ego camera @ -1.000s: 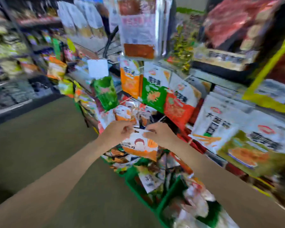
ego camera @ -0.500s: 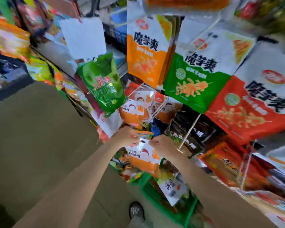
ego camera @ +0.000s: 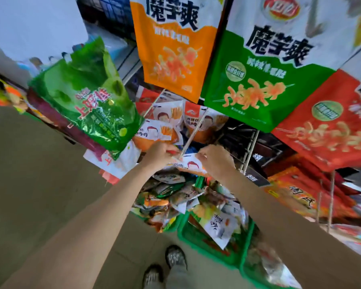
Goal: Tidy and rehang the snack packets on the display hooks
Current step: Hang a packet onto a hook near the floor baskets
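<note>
A small white-and-orange snack packet (ego camera: 188,165) is held flat between both hands at the tip of a thin display hook (ego camera: 193,132). My left hand (ego camera: 159,154) pinches its left top corner right at the hook's end. My right hand (ego camera: 214,160) pinches its right top corner. Further up the same hook and the one beside it hang matching white-and-orange packets (ego camera: 196,122). Whether the packet's hole is on the hook is hidden by my fingers.
Large orange (ego camera: 175,49), green (ego camera: 258,80) and red (ego camera: 331,122) bags hang overhead. A shiny green bag (ego camera: 88,94) hangs at the left. Green baskets (ego camera: 208,253) of loose packets stand below, by my shoes (ego camera: 165,265). Bare floor lies to the left.
My head has moved closer and tilted down, so the rack fills the view. Both hands keep pinching the packet and have brought it up to the hook's tip.
</note>
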`<act>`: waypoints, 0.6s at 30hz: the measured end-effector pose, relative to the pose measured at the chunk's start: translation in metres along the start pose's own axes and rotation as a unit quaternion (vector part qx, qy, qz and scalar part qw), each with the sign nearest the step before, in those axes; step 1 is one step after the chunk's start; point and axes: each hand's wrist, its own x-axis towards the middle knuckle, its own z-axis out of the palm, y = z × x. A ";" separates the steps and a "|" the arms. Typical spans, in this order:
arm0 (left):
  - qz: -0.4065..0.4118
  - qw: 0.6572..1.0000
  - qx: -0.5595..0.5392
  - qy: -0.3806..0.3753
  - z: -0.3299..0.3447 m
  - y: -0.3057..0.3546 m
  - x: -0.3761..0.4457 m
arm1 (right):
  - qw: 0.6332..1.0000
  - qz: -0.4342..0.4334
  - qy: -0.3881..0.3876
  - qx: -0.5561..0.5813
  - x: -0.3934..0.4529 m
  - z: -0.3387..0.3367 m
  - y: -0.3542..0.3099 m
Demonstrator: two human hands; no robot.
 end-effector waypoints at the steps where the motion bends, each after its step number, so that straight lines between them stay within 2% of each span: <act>1: 0.007 1.000 0.006 -0.008 0.000 0.002 0.004 | 1.000 0.005 0.007 -0.003 0.000 -0.001 0.000; 6: 0.021 0.999 -0.001 -0.042 -0.004 0.008 0.012 | 1.000 0.014 -0.003 0.022 -0.002 -0.006 0.002; 11: 0.015 0.992 0.016 -0.125 -0.012 -0.009 -0.006 | 0.993 -0.053 -0.103 0.036 -0.011 -0.002 0.000; 15: 0.010 0.994 -0.072 -0.079 -0.023 -0.009 -0.011 | 0.994 -0.068 -0.056 0.062 -0.010 -0.002 -0.004; 18: 0.025 0.997 -0.042 -0.062 -0.022 0.002 -0.004 | 0.997 -0.048 -0.029 0.045 -0.004 -0.003 -0.003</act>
